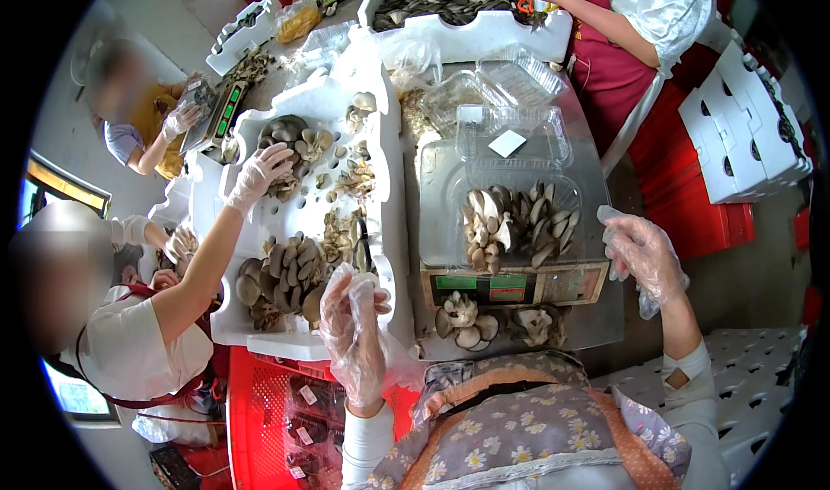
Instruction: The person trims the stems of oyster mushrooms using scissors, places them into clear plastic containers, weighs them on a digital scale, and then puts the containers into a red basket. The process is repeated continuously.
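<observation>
Both of my hands wear clear plastic gloves. My left hand (354,339) is raised over the near right corner of the white foam box (393,230), its fingers loosely bent and apart, with nothing visible in them. To the right of the weighing scale (553,284), my right hand (644,252) hovers with fingers reaching left, apart from the scale and holding nothing visible. On the scale's metal plate lies an open clear clamshell box (566,192) filled with oyster mushrooms (519,222). Its lid stands folded back, with a white square card (507,143) on it.
Loose oyster mushroom clusters (467,321) lie before the scale. Empty clamshells (519,75) are behind it. A co-worker's gloved hand (264,174) reaches into the foam box. Another foam box (467,36) stands at the back. A red crate (255,412) with packed trays is lower left.
</observation>
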Available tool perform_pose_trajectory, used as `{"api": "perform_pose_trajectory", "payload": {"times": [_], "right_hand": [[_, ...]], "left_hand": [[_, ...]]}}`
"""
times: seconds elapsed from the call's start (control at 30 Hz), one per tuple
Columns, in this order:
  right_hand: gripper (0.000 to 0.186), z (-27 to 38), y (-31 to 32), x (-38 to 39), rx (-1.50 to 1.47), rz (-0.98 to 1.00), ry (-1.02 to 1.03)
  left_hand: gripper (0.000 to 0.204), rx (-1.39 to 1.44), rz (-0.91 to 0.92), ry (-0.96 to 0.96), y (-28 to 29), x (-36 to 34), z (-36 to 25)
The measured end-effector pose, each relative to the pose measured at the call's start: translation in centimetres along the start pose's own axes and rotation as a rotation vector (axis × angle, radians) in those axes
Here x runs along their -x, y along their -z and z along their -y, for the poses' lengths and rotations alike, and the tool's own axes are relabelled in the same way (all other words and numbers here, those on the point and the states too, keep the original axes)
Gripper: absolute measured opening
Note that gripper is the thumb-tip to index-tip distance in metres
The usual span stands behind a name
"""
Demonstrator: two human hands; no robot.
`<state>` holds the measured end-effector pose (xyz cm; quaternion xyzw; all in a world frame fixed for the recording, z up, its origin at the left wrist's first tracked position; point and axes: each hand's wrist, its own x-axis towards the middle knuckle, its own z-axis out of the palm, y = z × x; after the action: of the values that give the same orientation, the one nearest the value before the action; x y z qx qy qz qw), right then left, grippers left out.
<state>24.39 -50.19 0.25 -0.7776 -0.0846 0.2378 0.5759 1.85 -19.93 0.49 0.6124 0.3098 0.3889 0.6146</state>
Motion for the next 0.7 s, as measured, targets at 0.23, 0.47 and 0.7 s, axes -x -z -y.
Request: {"api": "perform_pose_trajectory", "payload": {"times": [0.23,0.47,0.7], "right_hand": [[0.023,-0.4,-2.2,0.6,-0.012,-0.065,0.014],[0.021,-2.0,-2.8,1.3,0.002,-0.090,0.055],[0.021,-2.5,-3.3,1.6,-0.043,-0.091,0.069]], "left_hand": [[0.051,-0.107,0.442,-0.033,0.8,5.8,1.7],[0.076,-0.827,0.395,-0.323,-1.4,6.9,7.7],[0.068,-0.837,0.411,-0.377,-1.3,5.9,10.4]]}}
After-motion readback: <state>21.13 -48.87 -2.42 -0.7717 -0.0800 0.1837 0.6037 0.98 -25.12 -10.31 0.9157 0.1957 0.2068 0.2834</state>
